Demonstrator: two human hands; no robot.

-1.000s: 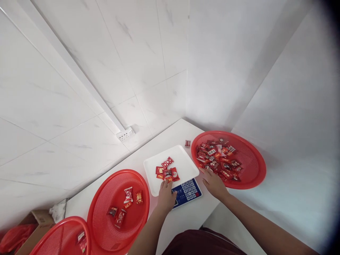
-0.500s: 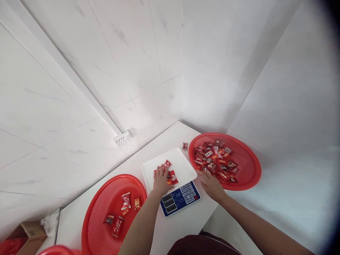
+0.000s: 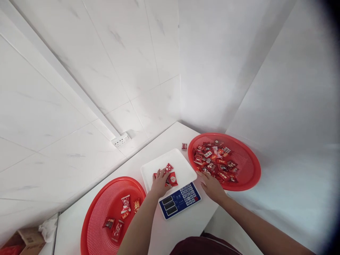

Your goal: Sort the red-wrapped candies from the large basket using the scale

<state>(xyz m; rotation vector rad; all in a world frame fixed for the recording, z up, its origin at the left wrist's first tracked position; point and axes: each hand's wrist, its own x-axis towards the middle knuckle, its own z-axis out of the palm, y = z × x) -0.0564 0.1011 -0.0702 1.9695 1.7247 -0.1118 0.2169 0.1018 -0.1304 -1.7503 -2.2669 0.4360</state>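
My left hand (image 3: 159, 186) is over the white tray of a digital scale (image 3: 177, 157). Its fingers curl down around red wrapped candies (image 3: 172, 179), with the thumb on the near side; the palm hides part of them. One red candy with white dots (image 3: 168, 167) pokes out beyond the fingertips. My right hand (image 3: 212, 186) rests by the tray's right corner, fingers stretched out and holding nothing, close to the right red basket (image 3: 251, 166). The scale's blue keypad panel (image 3: 180, 200) faces me, its displays dark.
Many wrapped candies (image 3: 212, 159) fill the right basket. The left red basket (image 3: 91, 216) holds several candies (image 3: 117, 228). A single candy (image 3: 184, 146) lies on the white table (image 3: 170, 233) near the wall. A cardboard box (image 3: 29, 241) stands at lower left; a socket strip (image 3: 120, 140) is on the wall.
My left hand's fingers have drawn closer together over the candies, which have shifted slightly on the tray. My right hand stays in place. The view has moved a little.
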